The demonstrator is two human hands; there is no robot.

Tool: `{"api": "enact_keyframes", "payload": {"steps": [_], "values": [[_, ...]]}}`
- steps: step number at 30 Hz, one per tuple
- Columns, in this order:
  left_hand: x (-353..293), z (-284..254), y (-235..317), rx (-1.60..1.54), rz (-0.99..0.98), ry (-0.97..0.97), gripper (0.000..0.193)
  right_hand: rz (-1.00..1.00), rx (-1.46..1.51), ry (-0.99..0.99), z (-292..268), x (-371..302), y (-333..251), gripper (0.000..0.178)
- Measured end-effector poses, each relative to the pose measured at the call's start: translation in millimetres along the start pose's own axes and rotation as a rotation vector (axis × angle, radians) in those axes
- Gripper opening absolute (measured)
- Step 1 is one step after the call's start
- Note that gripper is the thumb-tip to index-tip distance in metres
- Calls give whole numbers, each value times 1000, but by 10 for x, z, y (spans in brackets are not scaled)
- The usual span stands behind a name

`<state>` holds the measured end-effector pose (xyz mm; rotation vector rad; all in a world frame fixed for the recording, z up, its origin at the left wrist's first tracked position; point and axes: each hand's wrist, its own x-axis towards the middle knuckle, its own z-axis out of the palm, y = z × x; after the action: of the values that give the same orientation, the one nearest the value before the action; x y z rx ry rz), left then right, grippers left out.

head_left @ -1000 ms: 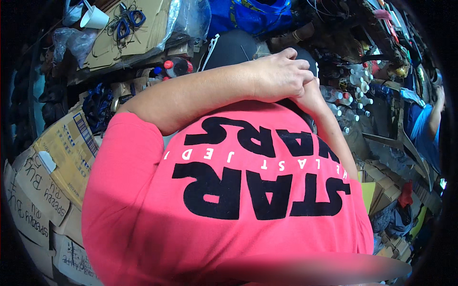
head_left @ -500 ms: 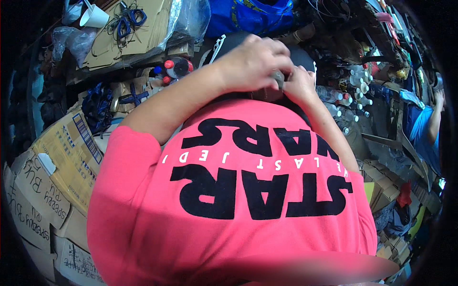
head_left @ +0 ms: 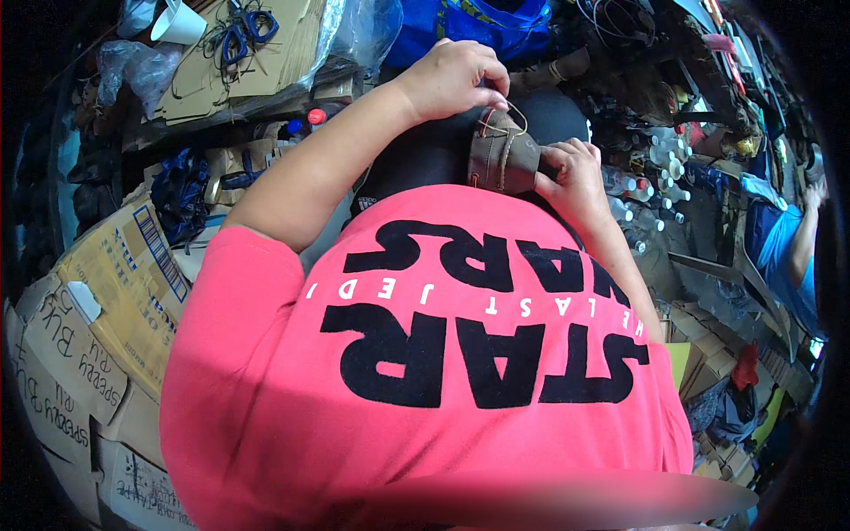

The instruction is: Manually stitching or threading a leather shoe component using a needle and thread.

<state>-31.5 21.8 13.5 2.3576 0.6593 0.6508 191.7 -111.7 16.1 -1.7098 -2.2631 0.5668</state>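
Note:
A brown leather shoe [head_left: 501, 162], with a stitched edge and a thin tan lace [head_left: 517, 113], is held above my dark-clothed lap. My left hand [head_left: 456, 81] is at the shoe's far end, thumb and fingertips pinched together on the lace, which loops out toward the right. On the shoe's right side, my right hand [head_left: 574, 175] is closed round its edge, thumb on the near side and fingers beyond. Part of the shoe is hidden behind my right fingers and the bulge of my pink shirt [head_left: 425, 451].
A blue bag [head_left: 482, 31] lies beyond my knees. Flat cardboard sheets [head_left: 292, 44] are stacked at the far left, near a white cup [head_left: 180, 24]. Several plastic bottles [head_left: 651, 188] stand to the right. A person in blue [head_left: 779, 252] is at the far right.
My hands were together over the shoe and have moved apart. The left one went up and left, drawing on the lace; the right one shifted slightly down. More of the shoe now shows.

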Motion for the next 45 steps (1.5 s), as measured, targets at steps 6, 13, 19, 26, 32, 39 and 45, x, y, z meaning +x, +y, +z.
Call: {"api": "enact_keyframes", "payload": {"steps": [6,13,19,26,32,39,45], "values": [[-7,50,45,-128,-6,-204,14,2,14,21,7,6,-16,29],[-156,217,126,-310,-204,-152,19,6,54,16,225,75,52,13],[-367,242,107,-195,-164,22,31,-102,13,-16,41,4,10,12],[-480,93,235,-60,-160,-308,21,-188,107,-246,-243,-163,45,13],[-359,221,243,-233,-61,-126,21,-185,258,-390,-370,-328,121,15],[-242,266,263,-206,-33,-39,21,252,338,-541,-689,-752,382,13],[-253,224,352,-17,40,26,15,331,554,260,-684,-596,515,11]]}}
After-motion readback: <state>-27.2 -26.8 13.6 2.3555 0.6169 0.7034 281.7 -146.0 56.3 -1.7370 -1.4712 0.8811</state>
